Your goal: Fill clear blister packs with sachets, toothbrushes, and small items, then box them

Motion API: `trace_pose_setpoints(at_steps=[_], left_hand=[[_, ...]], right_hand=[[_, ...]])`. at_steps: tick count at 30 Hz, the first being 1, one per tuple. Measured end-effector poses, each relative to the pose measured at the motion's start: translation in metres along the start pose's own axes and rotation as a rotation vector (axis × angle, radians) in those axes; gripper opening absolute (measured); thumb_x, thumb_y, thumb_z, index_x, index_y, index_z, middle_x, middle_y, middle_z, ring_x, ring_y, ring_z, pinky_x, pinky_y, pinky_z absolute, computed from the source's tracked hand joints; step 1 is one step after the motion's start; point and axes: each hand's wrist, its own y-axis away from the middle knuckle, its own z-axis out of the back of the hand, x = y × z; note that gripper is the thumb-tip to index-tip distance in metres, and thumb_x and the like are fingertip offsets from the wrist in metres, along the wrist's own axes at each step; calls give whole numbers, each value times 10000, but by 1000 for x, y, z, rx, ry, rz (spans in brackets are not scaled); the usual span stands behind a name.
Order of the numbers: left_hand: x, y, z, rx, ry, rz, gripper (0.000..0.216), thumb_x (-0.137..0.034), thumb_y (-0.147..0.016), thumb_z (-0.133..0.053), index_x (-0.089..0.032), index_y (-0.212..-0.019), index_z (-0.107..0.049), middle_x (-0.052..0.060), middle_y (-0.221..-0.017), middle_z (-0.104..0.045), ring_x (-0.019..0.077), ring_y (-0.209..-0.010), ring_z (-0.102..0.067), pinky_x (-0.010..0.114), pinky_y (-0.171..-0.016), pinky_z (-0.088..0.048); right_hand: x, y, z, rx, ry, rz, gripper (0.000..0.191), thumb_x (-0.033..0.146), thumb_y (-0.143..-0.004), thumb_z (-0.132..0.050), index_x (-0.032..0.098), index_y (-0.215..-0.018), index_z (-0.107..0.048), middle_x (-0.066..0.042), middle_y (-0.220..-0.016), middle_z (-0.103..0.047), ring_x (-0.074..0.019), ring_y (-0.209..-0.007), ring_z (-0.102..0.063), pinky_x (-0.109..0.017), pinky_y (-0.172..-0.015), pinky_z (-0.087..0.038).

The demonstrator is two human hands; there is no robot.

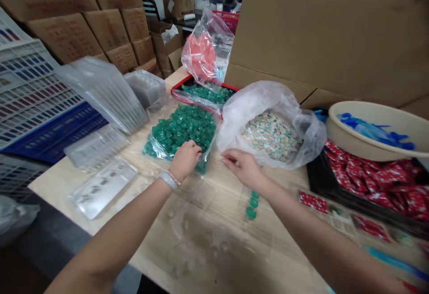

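Note:
My left hand (185, 162), with a bracelet at the wrist, is at the near edge of a heap of glossy green pieces (187, 126) on clear plastic. Its fingers are curled down, and whatever they grip is hidden. Just to the right, my right hand (244, 168) hovers above the table with thumb and fingers drawn together; I cannot make out anything between them. Beyond it sits a whitish plastic bag (268, 95), open on many small striped pieces (271, 135). Under my right forearm, a few green pieces (251, 211) lie in a row.
Clear trays (103, 186) and a stack of plastic covers (103, 93) stand at left, beside crates (27, 79). A red-rimmed tray (181, 84) holds more green pieces. At right are a beige basin (355, 140) and red patterned packets (378, 182). Cardboard (318, 30) rises behind.

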Motion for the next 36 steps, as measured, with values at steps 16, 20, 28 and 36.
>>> trace_pose_setpoints(at_steps=[16,20,28,36], left_hand=[[13,1,-1,-19,201,-21,218,-192,-789,-461,-176,-939,-618,46,-907,-578,158,-850,-536,277,-793,-418],[1,-5,-5,120,100,-17,182,-192,-760,-493,-197,-850,-651,44,-871,-580,162,-812,-551,274,-757,-417],[-1,-11,2,250,-6,59,153,-168,-739,-479,-155,-771,-628,65,-798,-570,172,-749,-557,264,-682,-414],[13,-11,7,9,330,117,133,-219,-767,-442,-148,-735,-550,46,-751,-580,155,-734,-552,283,-705,-435]], right_hand=[[-14,-95,-51,151,-362,-188,143,89,-672,-523,153,-796,-557,56,-584,-460,-76,-529,-446,-210,-540,-382],[-19,-84,-39,178,-860,-431,152,140,-679,-551,169,-826,-580,65,-548,-499,-60,-472,-466,-202,-495,-391],[-9,-73,-29,164,-1148,-657,196,-38,-651,-508,116,-721,-606,-3,-583,-586,-92,-572,-583,-233,-628,-493],[-12,-71,-36,168,-1253,-552,185,56,-645,-620,149,-805,-621,32,-572,-576,-81,-547,-563,-242,-597,-497]])
